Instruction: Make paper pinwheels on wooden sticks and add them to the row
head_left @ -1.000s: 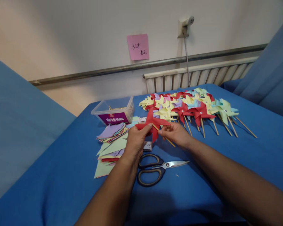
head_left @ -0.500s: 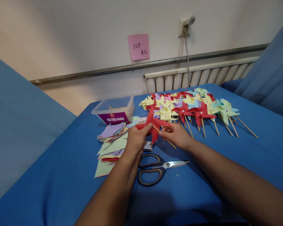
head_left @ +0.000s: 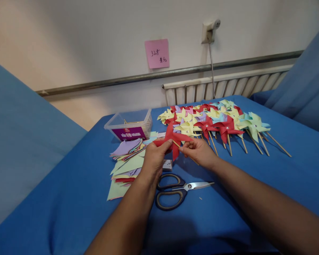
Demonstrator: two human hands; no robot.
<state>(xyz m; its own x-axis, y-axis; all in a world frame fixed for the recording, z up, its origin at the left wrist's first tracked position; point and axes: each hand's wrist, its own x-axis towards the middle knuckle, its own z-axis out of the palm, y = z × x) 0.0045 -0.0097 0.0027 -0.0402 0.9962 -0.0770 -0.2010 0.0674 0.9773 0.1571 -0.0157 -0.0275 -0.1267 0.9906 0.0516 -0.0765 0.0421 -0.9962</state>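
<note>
My left hand (head_left: pixel 154 161) pinches the centre of a red paper pinwheel (head_left: pixel 173 139), held just above the blue table. My right hand (head_left: pixel 199 152) grips the wooden stick (head_left: pixel 177 145) of the same pinwheel, just right of the left hand. A heap of finished pinwheels (head_left: pixel 215 120) in red, yellow, green and purple lies just beyond the hands, sticks pointing toward me. A fanned stack of coloured paper squares (head_left: pixel 127 159) lies under and left of my left hand.
Black-handled scissors (head_left: pixel 175 191) lie below my hands, blades pointing right. A clear plastic box (head_left: pixel 130 125) with a purple label stands at the back left. The table is covered in blue cloth (head_left: pixel 69 205). A radiator (head_left: pixel 228 86) and a pink note (head_left: pixel 157 53) are on the wall behind.
Both hands stay on the red pinwheel with only slight finger movement. The view has shifted a little.
</note>
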